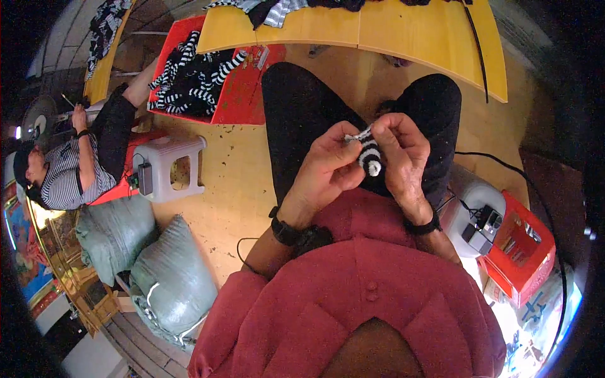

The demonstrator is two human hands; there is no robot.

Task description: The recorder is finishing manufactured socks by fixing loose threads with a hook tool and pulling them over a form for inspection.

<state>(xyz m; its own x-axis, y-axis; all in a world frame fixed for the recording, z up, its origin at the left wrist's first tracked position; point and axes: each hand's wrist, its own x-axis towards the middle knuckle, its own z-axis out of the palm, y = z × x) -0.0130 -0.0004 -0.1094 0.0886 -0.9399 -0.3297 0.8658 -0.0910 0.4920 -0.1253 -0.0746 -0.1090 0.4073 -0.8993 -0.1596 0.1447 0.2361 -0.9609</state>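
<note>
Between my two hands, above my lap, is a small black-and-white striped knitted piece (369, 153) with a rounded white tip pointing down toward me. It looks like a sock or glove part, but the exact kind does not show. My left hand (331, 160) pinches its upper left edge between thumb and fingers. On the other side my right hand (402, 151) is closed on the upper right edge, thumb against the fabric. The edge stretches between both pinches. My fingertips cover part of the fabric.
Beyond my knees stands a yellow table (315, 28) with striped fabric on it. A red bin (242, 94) holds several striped knitted pieces. Left are a grey stool (170, 167), stuffed sacks (173, 277) and a seated co-worker (79, 164). A red crate (520, 252) stands to my right.
</note>
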